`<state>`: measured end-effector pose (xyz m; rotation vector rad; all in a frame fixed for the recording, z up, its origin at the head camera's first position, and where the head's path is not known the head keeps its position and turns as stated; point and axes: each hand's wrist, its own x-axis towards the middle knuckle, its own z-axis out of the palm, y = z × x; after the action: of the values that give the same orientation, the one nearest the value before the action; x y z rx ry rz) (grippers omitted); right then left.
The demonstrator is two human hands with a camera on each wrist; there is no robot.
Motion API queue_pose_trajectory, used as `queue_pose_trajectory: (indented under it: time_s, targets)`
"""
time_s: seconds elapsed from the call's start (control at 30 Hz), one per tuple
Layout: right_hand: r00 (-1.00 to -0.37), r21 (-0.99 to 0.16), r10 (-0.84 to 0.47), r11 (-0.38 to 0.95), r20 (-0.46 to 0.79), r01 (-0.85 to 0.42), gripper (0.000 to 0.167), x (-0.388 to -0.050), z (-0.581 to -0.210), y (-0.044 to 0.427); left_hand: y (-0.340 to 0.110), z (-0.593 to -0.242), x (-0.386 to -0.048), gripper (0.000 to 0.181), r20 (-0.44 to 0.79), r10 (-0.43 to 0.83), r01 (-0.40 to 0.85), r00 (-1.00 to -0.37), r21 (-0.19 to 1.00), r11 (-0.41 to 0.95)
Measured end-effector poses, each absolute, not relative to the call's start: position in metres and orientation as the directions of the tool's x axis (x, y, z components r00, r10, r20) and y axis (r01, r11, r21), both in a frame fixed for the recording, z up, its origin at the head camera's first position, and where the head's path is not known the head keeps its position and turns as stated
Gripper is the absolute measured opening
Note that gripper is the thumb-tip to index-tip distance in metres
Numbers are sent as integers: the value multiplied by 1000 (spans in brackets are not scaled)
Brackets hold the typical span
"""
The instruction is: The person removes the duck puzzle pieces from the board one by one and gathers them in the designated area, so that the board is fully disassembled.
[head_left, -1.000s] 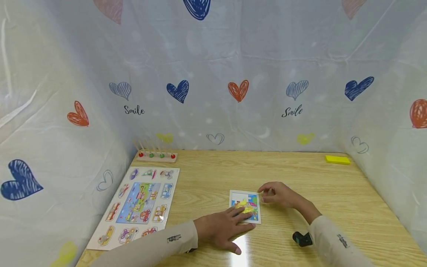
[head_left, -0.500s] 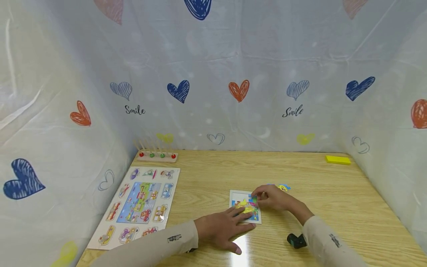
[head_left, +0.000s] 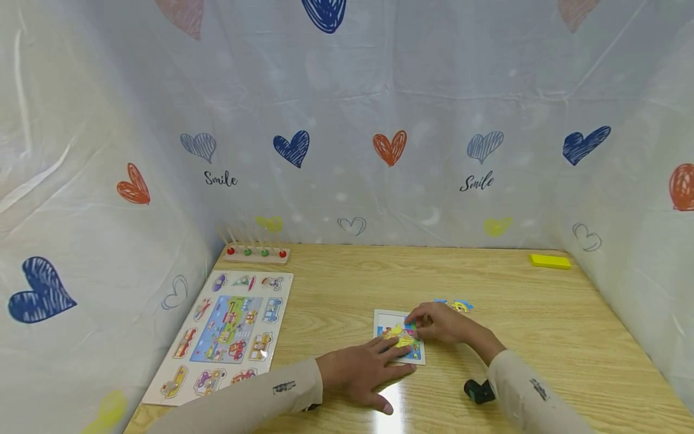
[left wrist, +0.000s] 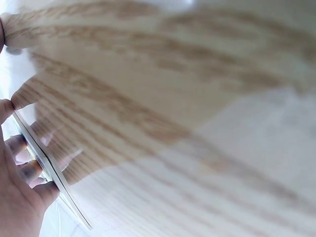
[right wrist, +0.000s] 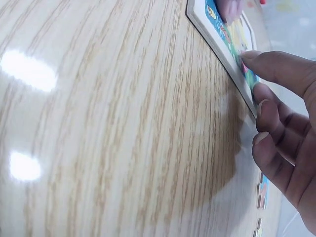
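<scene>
A small jigsaw puzzle in a white frame (head_left: 384, 312) lies flat on the table, part of its upper area bare white. My left hand (head_left: 362, 372) rests across its lower part with straight, spread fingers, hiding some of the picture. At the puzzle's upper right, my right hand (head_left: 446, 323) pinches a colourful puzzle piece (right wrist: 245, 69) between thumb and index finger; whether the piece is lifted cannot be told. The other fingers curl beside the frame. Behind the right hand lie loose jigsaw pieces (head_left: 462, 305). The left wrist view shows the frame edge-on under the fingers.
On the left lies a large vehicle puzzle board (head_left: 279, 337). A pegged wooden stand (head_left: 255, 255) with red and green beads is at the back left. A yellow block (head_left: 550, 261) sits back right. A black object (head_left: 479, 392) is by the right sleeve.
My right hand has moved left from the frame's right edge onto its upper right part, uncovering loose pieces behind it. My left hand has stayed in place.
</scene>
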<state>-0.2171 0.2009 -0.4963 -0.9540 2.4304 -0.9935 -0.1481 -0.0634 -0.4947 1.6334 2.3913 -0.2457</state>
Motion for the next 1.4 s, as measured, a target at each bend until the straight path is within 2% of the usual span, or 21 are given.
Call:
queue_pose_trajectory:
  time_s: [0.27, 0.6, 0.97, 1.07, 1.27, 1.4]
  targets:
    - [-706, -694, -702, 553, -90, -462, 27, -218, -494, 200, -63, -493, -147, 81, -295, 887, 930, -355, -11, 368]
    - [-728, -690, -680, 570, -91, -446, 18, -219, -493, 197, -65, -492, -147, 80, -280, 891, 925, -358, 26, 380]
    - [-744, -682, -664, 579, -76, -447, 15, -217, -490, 196, -64, -494, -148, 79, -266, 899, 934, -347, -12, 357]
    - [-740, -682, -669, 573, -68, -455, 19, -217, -490, 195, -64, -493, -148, 80, -277, 896, 933, -348, -7, 360]
    - [-741, -657, -669, 586, -61, -475, 40, -219, -492, 195, -64, -493, -148, 80, -290, 892, 930, -347, 14, 366]
    - [-746, -653, -664, 591, -60, -473, 39, -220, -494, 195, -63, -494, -148, 80, -301, 888, 928, -348, 24, 372]
